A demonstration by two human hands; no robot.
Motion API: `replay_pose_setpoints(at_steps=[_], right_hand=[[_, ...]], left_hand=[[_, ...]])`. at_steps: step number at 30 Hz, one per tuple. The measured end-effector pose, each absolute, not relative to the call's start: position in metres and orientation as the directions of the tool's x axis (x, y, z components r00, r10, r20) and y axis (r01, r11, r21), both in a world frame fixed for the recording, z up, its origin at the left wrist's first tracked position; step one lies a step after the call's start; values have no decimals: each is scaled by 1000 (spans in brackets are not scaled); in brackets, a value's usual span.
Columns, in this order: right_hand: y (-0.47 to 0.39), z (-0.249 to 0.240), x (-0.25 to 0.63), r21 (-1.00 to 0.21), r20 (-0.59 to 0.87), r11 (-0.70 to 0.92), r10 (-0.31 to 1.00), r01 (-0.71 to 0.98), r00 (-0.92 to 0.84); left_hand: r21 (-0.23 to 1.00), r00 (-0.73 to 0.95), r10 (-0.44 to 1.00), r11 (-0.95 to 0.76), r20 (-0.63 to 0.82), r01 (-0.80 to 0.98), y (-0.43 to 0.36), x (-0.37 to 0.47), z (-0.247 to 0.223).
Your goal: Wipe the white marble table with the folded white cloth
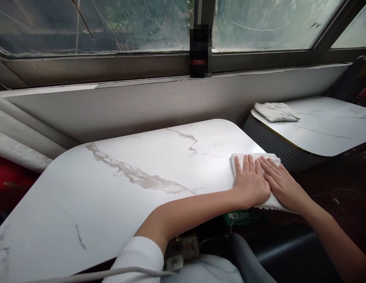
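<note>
A folded white cloth (273,203) lies at the right end of a white marble-patterned table (159,157), partly covered by both hands. My left hand (250,181) rests flat on the cloth with its fingers stretched out and a little apart. Pressed down beside it is my right hand (285,184), also flat, its fingers extended and pointing up and left. The two hands touch near the middle of the cloth. The cloth's lower edge reaches past the table's near edge.
Another marble-patterned table (324,129) stands at the right, with a second folded white cloth (276,112) on its corner. Behind runs a ledge under windows (277,23). A pixelated dark object (200,51) stands there. A power strip (185,247) and cables show below the near edge.
</note>
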State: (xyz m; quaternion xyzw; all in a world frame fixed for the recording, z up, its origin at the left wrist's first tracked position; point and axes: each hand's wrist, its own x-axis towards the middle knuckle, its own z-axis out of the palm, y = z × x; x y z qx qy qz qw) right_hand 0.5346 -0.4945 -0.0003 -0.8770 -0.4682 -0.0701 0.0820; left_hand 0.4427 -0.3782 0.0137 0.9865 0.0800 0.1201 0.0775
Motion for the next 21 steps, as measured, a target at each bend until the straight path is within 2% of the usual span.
replay_pose_setpoints(at_steps=[7, 21], right_hand=[[-454, 5, 578, -126, 176, -604, 767, 787, 617], [-306, 8, 682, -125, 254, -496, 821, 860, 511]], left_hand=[[219, 951, 215, -962, 224, 166, -350, 487, 11], [236, 895, 395, -908, 207, 346, -227, 588, 8]])
